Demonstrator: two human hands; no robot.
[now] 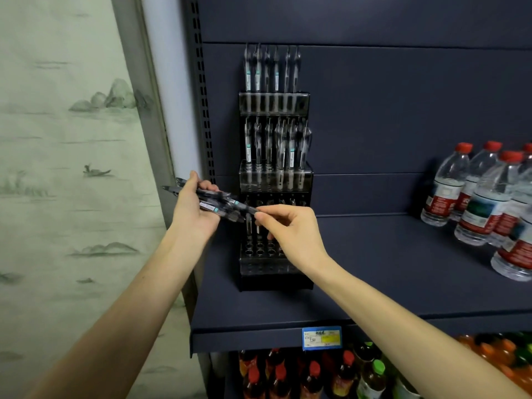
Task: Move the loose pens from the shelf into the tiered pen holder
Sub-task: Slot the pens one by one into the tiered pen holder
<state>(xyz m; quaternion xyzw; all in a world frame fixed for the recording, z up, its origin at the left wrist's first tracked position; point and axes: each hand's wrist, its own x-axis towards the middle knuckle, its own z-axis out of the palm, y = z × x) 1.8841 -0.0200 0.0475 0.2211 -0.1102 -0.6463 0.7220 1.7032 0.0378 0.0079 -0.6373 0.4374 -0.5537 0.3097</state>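
A person stands at a dark blue shelf [374,269], both bare forearms reaching in toward a black tiered pen holder [275,180] that stands on the shelf against its back panel.

The left hand [193,210], just left of the holder's lower tiers, is curled around a bundle of loose pens [223,207]. The pens lie roughly level, their long axis running left to right and dipping slightly toward the holder, with tips poking out behind the hand on the left. I count about four or five in the bundle; they overlap too much to be sure.

The right hand [288,230] is in front of the holder's bottom tier, and its fingers [263,216] pinch the right-hand end of one pen from the bundle. So the pen to be placed lies directly left of those fingers and sideways, while the holder's holes open upward just below and behind that hand. To my eye, the pen must be drawn out to the right and turned upright before it can drop into a hole; the right hand is the nearer one for that.

The holder has three tiers. The top one carries about six pens standing upright, the middle one about seven, crowded. The bottom one shows two or three upright pens and several open holes.

Well right of the holder stands a group of at least five water bottles [486,203] with red caps. Below the shelf edge hang a price label [321,337] and more bottles.
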